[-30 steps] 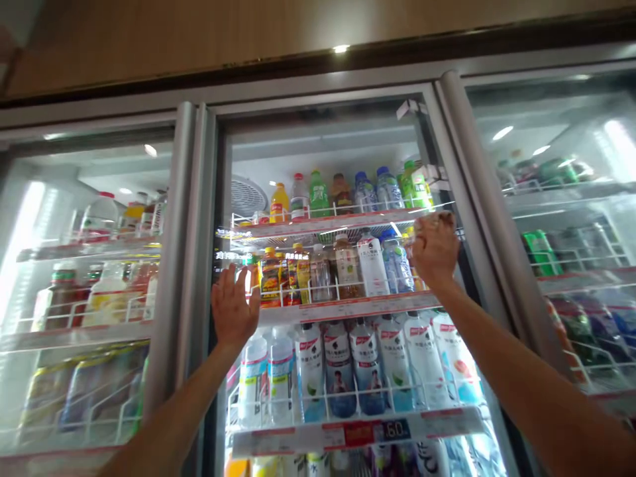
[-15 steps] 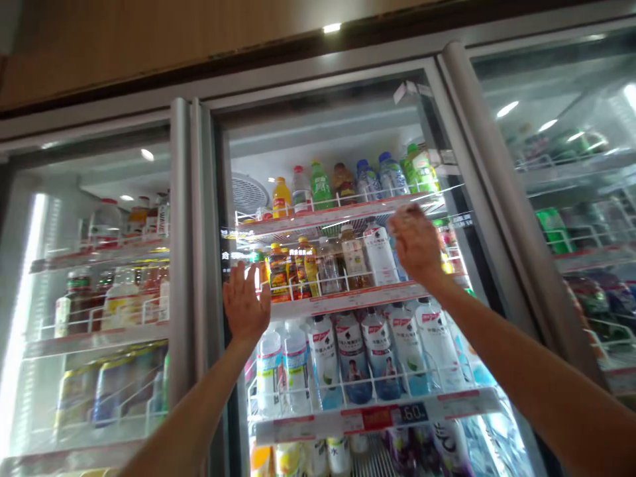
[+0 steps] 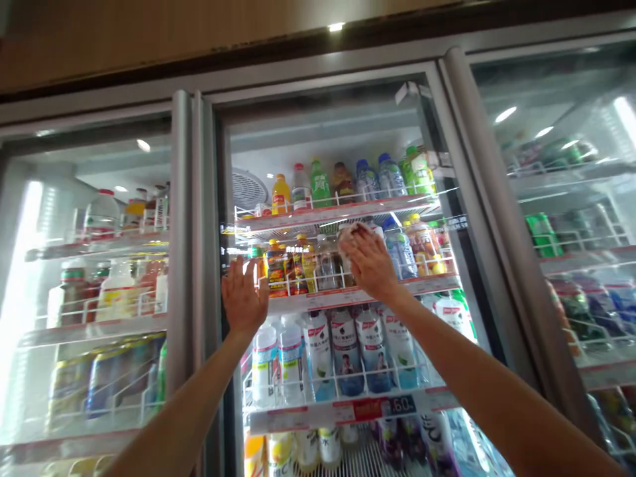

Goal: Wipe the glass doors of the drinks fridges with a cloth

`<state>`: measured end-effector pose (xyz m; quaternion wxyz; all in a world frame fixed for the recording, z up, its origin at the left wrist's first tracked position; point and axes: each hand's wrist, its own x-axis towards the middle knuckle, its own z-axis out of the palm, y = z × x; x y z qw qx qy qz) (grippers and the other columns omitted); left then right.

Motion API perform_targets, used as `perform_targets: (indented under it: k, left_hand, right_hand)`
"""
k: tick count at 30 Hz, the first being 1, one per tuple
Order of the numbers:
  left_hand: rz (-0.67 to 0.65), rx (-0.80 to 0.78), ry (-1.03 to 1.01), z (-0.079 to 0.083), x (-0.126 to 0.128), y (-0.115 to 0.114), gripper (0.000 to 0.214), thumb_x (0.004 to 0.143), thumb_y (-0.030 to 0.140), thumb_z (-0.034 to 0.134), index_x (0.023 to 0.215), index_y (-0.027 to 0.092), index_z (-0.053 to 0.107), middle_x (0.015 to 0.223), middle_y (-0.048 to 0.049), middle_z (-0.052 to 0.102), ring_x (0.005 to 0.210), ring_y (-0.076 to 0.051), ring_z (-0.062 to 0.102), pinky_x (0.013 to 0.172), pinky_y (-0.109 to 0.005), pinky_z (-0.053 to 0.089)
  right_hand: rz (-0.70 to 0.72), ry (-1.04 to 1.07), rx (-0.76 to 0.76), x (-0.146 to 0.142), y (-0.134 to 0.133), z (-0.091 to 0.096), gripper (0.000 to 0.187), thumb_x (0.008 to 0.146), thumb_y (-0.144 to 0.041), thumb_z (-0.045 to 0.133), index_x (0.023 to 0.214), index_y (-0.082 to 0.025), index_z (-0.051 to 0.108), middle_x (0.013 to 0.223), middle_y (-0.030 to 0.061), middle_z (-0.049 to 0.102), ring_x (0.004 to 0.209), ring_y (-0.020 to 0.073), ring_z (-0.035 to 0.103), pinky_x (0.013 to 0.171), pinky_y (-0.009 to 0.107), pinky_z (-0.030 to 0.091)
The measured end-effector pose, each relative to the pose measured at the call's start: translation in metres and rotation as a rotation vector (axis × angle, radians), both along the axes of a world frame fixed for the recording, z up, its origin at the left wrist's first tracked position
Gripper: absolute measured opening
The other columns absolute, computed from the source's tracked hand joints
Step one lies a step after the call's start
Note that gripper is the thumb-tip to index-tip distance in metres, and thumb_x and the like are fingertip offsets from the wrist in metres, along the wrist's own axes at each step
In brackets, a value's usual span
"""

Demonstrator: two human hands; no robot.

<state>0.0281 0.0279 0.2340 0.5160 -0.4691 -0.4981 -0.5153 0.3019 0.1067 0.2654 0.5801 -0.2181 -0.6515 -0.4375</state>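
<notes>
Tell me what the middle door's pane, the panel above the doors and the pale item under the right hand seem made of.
Pane: likely clear glass, glossy; it carries reflections.
Panel: wood or wood-look laminate, brown, smooth, with a sheen.
Pale item under the right hand: probably cloth, possibly paper; it looks soft, matte.

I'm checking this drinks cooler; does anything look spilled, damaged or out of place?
Nothing stands out. Behind the middle glass door, the bottles line the shelves, with no visible spill or breakage. Their slant matches the tilted view. The pale cloth isn't stray: the right hand partly covers it.
</notes>
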Motion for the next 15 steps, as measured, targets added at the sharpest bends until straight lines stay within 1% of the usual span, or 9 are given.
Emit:
perform_targets:
  k: [3, 5, 6, 8, 10, 12, 13, 14, 15]
  left_hand:
    - [-0.001, -0.006, -0.007, -0.001, 0.000, 0.001, 0.050, 0.089, 0.037, 0.035, 0.133, 0.015, 0.041, 0.146, -0.0128, 0.032, 0.136, -0.027, 0.025, 0.110, -0.047, 0.020]
    - [-0.005, -0.013, -0.008, -0.001, 0.000, 0.001, 0.050, 0.089, 0.037, 0.035, 0.134, 0.016, 0.041, 0.146, -0.0125, 0.032, 0.136, -0.026, 0.024, 0.110, -0.048, 0.020]
    - [-0.008, -0.013, -0.010, -0.001, 0.000, 0.000, 0.050, 0.089, 0.037, 0.035, 0.134, 0.016, 0.040, 0.146, -0.0121, 0.032, 0.136, -0.026, 0.024, 0.110, -0.047, 0.020]
    - [-0.017, -0.011, -0.017, -0.001, 0.000, 0.000, 0.050, 0.089, 0.038, 0.034, 0.134, 0.017, 0.040, 0.146, -0.0112, 0.032, 0.136, -0.025, 0.024, 0.110, -0.047, 0.019]
    - [-0.022, -0.015, -0.020, -0.001, 0.000, -0.001, 0.050, 0.089, 0.038, 0.034, 0.134, 0.017, 0.041, 0.146, -0.0114, 0.032, 0.136, -0.026, 0.024, 0.110, -0.047, 0.019]
    - [-0.025, -0.020, -0.021, 0.000, 0.000, -0.001, 0.051, 0.089, 0.038, 0.033, 0.134, 0.016, 0.041, 0.146, -0.0122, 0.032, 0.136, -0.027, 0.024, 0.110, -0.048, 0.019]
    - [-0.026, -0.024, -0.020, 0.000, 0.001, -0.002, 0.051, 0.089, 0.039, 0.033, 0.134, 0.016, 0.040, 0.146, -0.0126, 0.032, 0.136, -0.027, 0.024, 0.110, -0.048, 0.019]
    - [-0.028, -0.029, -0.020, 0.000, 0.001, -0.002, 0.051, 0.089, 0.039, 0.033, 0.134, 0.016, 0.040, 0.146, -0.0128, 0.031, 0.137, -0.027, 0.023, 0.110, -0.048, 0.018]
    - [-0.029, -0.033, -0.020, 0.000, 0.001, -0.002, 0.051, 0.089, 0.039, 0.032, 0.134, 0.016, 0.040, 0.146, -0.0127, 0.031, 0.137, -0.027, 0.023, 0.110, -0.048, 0.018]
  right_hand:
    - [-0.008, 0.349, -0.051, 0.054, 0.016, 0.008, 0.042, 0.084, -0.023, 0.037, 0.123, -0.017, 0.053, 0.136, 0.0129, 0.044, 0.131, 0.0272, 0.033, 0.104, 0.053, 0.028]
    - [-0.003, 0.518, -0.075, 0.071, 0.022, 0.009, 0.044, 0.084, -0.023, 0.036, 0.124, -0.013, 0.052, 0.137, 0.0167, 0.042, 0.132, 0.0307, 0.029, 0.102, 0.056, 0.028]
    - [0.008, 0.545, -0.077, 0.070, 0.022, 0.006, 0.045, 0.084, -0.023, 0.036, 0.125, -0.012, 0.051, 0.138, 0.0174, 0.041, 0.133, 0.0312, 0.029, 0.103, 0.057, 0.028]
    - [0.041, 0.463, -0.061, 0.052, 0.016, -0.008, 0.045, 0.084, -0.023, 0.036, 0.126, -0.014, 0.050, 0.137, 0.0156, 0.042, 0.132, 0.0295, 0.030, 0.104, 0.056, 0.027]
    - [0.065, 0.224, -0.025, 0.024, 0.007, -0.027, 0.044, 0.084, -0.022, 0.038, 0.127, -0.021, 0.050, 0.137, 0.0103, 0.045, 0.132, 0.0250, 0.032, 0.106, 0.052, 0.027]
    - [0.058, -0.032, 0.010, 0.006, 0.001, -0.043, 0.044, 0.084, -0.022, 0.040, 0.126, -0.026, 0.050, 0.136, 0.0056, 0.046, 0.132, 0.0209, 0.032, 0.108, 0.047, 0.026]
    - [0.044, -0.098, 0.023, 0.006, 0.000, -0.048, 0.043, 0.084, -0.022, 0.041, 0.126, -0.027, 0.051, 0.136, 0.0046, 0.046, 0.132, 0.0199, 0.032, 0.109, 0.045, 0.026]
    - [0.025, -0.098, 0.028, 0.013, 0.002, -0.051, 0.043, 0.084, -0.022, 0.041, 0.125, -0.026, 0.052, 0.135, 0.0045, 0.047, 0.132, 0.0198, 0.033, 0.109, 0.045, 0.027]
    - [0.006, -0.026, 0.023, 0.027, 0.006, -0.051, 0.042, 0.083, -0.022, 0.041, 0.124, -0.025, 0.053, 0.135, 0.0056, 0.047, 0.132, 0.0208, 0.033, 0.108, 0.046, 0.028]
